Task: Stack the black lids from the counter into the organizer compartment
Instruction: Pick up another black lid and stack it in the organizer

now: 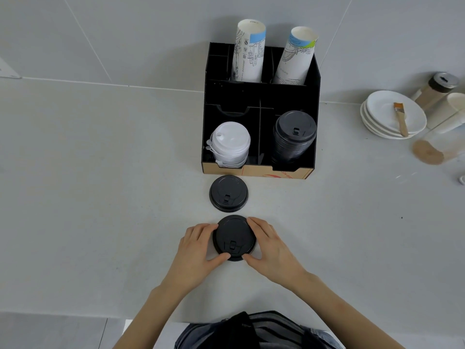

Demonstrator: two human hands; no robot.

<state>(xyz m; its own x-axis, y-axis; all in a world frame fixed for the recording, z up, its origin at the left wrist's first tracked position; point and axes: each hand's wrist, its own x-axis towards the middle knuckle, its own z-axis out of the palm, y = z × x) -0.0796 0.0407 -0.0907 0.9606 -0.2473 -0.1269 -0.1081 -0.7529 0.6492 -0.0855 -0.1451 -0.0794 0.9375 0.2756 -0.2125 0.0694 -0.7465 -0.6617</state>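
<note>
A black lid (pixel 234 236) lies on the grey counter near the front edge. My left hand (pixel 195 248) grips its left rim and my right hand (pixel 269 245) grips its right rim, thumbs at the near side. A second black lid (pixel 228 193) lies flat just beyond it, untouched, right in front of the black organizer (pixel 261 96). The organizer's front right compartment holds a tall stack of black lids (pixel 293 137). Its front left compartment holds a stack of white lids (pixel 230 144).
Two stacks of paper cups (pixel 249 51) stand in the organizer's rear slots. At the right sit stacked white plates (pixel 382 109) with a brush (pixel 401 118), a lidded jar (pixel 436 88) and clear containers. A tiled wall rises behind the counter.
</note>
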